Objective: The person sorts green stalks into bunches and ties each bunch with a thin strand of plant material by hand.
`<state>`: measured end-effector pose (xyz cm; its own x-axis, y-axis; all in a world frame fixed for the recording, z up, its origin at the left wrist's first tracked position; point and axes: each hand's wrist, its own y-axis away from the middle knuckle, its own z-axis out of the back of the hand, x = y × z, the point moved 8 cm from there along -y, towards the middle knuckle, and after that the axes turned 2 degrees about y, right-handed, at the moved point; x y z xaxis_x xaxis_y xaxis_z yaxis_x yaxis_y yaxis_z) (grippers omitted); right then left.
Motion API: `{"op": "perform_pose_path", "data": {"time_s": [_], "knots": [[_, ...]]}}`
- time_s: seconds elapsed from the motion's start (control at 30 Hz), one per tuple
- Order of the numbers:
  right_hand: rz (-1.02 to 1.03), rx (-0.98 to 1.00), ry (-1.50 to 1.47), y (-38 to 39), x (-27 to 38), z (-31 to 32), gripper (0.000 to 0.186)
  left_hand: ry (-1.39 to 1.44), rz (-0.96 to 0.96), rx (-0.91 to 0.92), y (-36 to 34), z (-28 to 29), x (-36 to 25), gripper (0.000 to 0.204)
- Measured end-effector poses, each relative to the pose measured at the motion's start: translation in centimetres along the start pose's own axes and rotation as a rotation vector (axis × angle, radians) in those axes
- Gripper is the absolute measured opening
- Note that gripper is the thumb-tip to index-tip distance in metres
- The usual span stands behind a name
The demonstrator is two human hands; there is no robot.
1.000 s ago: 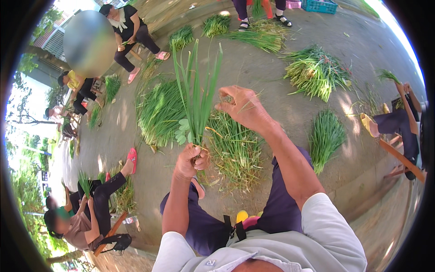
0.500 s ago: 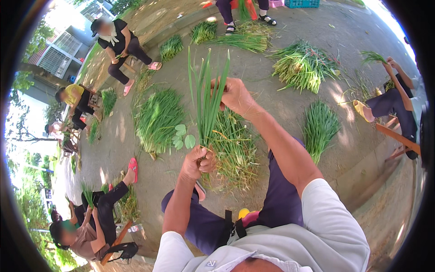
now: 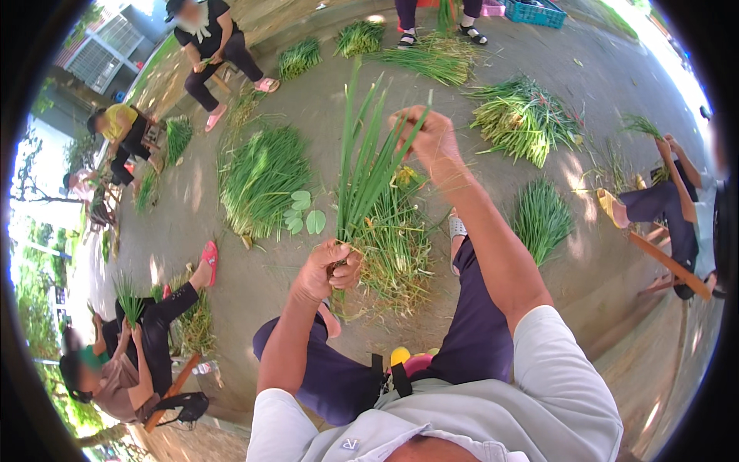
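My left hand (image 3: 332, 268) is closed round the lower ends of a bunch of long, flat-leaved green chives (image 3: 360, 185). The leaves point up and fan out away from me. At the right edge of the fan my right hand (image 3: 431, 142) is closed, slightly blurred, its fingertips pinching at a chive leaf. Thin dry strands cling about its wrist. Just beyond and right of my left hand, a heap of loose chives mixed with yellowed stalks (image 3: 396, 254) lies on the ground between my feet, partly hidden by the held bunch.
A large pile of green chives (image 3: 265, 181) lies to the left, with a round-leaved sprig (image 3: 302, 212) beside it. Smaller piles stand right (image 3: 543, 219) and far right (image 3: 523, 119). Several people sit around on low seats, some handling chives. A teal crate (image 3: 536, 13) is at the back.
My right hand has moved a little right and up, away from the middle of the bunch. The held leaves have spread toward it. My left hand keeps its grip.
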<state>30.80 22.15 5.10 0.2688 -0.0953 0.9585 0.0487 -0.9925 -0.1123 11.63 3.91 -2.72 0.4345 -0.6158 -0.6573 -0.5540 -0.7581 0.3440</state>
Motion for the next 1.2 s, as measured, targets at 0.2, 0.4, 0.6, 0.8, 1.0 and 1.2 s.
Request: {"op": "perform_pose_path", "data": {"time_s": [0.2, 0.4, 0.6, 0.8, 1.0, 1.2], "knots": [[-0.014, 0.014, 0.076, -0.3, 1.0, 1.0, 0.015, 0.014, -0.020, 0.081, 1.8, -0.4, -0.8, 0.034], [-0.114, 0.524, 0.088, 2.5, 0.8, -4.8, 0.033, 0.040, 0.042, 0.059, 2.5, 0.2, 0.0, 0.032], [-0.084, 0.672, -0.063, 3.3, -1.0, -7.3, 0.037, 0.018, 0.073, 0.087, 2.2, -0.1, 1.1, 0.038], [-0.176, 0.566, -0.122, 2.8, -1.0, -6.9, 0.020, 0.060, 0.091, 0.087, 2.6, 0.9, 1.6, 0.036], [-0.132, 0.364, -0.383, 0.4, -1.0, -4.7, 0.016, 0.067, 0.061, 0.039, 3.2, 1.4, 1.2, 0.036], [-0.140, 0.226, -0.428, -0.1, -1.3, -3.2, 0.012, 0.061, 0.040, 0.013, 3.5, 1.4, 0.7, 0.034]]}}
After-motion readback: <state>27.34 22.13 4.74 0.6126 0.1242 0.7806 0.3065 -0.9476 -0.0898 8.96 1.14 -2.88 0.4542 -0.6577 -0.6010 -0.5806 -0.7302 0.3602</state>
